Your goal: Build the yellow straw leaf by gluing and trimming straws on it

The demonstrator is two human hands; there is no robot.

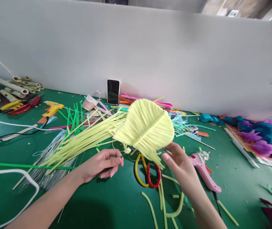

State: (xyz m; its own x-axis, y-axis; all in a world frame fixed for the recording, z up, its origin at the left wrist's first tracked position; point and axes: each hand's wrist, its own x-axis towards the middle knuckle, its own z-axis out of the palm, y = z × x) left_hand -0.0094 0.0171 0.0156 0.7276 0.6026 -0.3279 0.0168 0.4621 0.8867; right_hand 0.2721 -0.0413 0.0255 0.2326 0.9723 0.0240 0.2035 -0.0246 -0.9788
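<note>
A pale yellow-green leaf shape made of pipe cleaners point(145, 124), with a raised rib down its middle, is held up above the table. At its lower right edge is my right hand point(180, 160), with fingers partly hidden behind the leaf and the thumb in front. To the left, my left hand point(106, 163) is closed, thumb against the fingers. A thin strand loops close to those fingertips, but what they hold is too small to make out. Scissors with one yellow and one red handle loop point(153, 176) lie below the leaf, blades hidden beneath it.
Yellow-green pipe cleaners point(88, 136) lie over thin wires at left. A pink glue gun point(206, 175) rests at right, a yellow one point(52, 108) at back left. A phone point(113, 91) leans on the wall. Bamboo pieces point(18, 87) and purple flowers point(262, 148) occupy the sides.
</note>
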